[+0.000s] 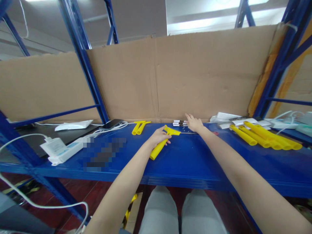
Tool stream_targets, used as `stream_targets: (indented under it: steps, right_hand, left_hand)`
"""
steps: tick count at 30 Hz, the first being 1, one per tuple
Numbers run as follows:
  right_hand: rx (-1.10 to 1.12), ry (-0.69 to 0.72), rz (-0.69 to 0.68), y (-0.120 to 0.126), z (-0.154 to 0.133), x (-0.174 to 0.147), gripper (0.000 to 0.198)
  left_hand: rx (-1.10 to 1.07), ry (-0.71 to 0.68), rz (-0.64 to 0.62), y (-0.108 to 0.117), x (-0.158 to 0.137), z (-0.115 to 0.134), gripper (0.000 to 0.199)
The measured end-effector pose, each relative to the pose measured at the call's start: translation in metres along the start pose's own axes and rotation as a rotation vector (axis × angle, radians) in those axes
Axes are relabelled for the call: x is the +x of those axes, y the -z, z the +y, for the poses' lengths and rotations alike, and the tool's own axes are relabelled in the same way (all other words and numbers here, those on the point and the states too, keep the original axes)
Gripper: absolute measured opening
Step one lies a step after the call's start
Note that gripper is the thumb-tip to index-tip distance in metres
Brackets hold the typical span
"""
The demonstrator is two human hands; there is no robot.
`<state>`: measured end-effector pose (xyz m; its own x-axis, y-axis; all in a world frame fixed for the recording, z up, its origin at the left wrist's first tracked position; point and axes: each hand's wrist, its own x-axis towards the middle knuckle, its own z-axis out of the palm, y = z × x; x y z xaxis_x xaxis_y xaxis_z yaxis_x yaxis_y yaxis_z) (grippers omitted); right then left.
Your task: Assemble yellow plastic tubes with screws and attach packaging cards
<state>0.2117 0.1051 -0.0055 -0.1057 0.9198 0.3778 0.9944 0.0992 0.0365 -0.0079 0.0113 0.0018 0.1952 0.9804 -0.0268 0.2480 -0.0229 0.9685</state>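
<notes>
My left hand (158, 137) is wrapped round a yellow plastic scraper handle (159, 149), a hollow tube with a wide, flat T-shaped head pointing away from me. My right hand (194, 124) reaches to the back of the blue shelf with its fingers stretched out, partly hidden by its own wrist. Just left of those fingers lie small white packs with dark bands (179, 123). A thin metal shaft (188, 133) runs under the right wrist, and a bit of red (215, 133) shows on its far side. Tiny loose pieces lie near the right hand, too small to name.
Two yellow T-headed handles (138, 127) lie back left. Several yellow tubes (265, 136) lie at the right beside white plastic wrapping (225, 117). A white power strip (67, 152) with cables and a dark phone (112, 124) are at the left. A cardboard wall (207, 74) closes the back.
</notes>
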Motion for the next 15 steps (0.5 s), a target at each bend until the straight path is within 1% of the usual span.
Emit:
stream_targets:
  steps: [2, 6, 9, 12, 13, 15]
  right_hand:
    - [-0.071, 0.063, 0.078, 0.005, 0.000, -0.007, 0.054]
    - [-0.203, 0.261, 0.211, 0.017, 0.003, -0.024, 0.048]
    - [-0.240, 0.330, 0.263, 0.028, 0.010, -0.037, 0.045]
    - [-0.219, 0.319, 0.280, 0.038, 0.022, -0.046, 0.042]
    - [-0.205, 0.287, 0.280, 0.041, 0.027, -0.048, 0.040]
    - [-0.172, 0.178, 0.274, 0.046, 0.040, -0.052, 0.039]
  left_hand:
    - [0.015, -0.004, -0.021, 0.001, 0.001, 0.000, 0.077]
    - [0.059, -0.010, -0.052, 0.000, -0.001, 0.001, 0.064]
    - [0.063, -0.020, -0.037, 0.001, 0.000, 0.001, 0.057]
    - [0.053, -0.038, 0.008, 0.002, 0.004, -0.001, 0.045]
    - [0.053, -0.040, 0.025, 0.003, 0.006, -0.002, 0.042]
    - [0.058, -0.046, 0.061, 0.004, 0.009, -0.003, 0.038]
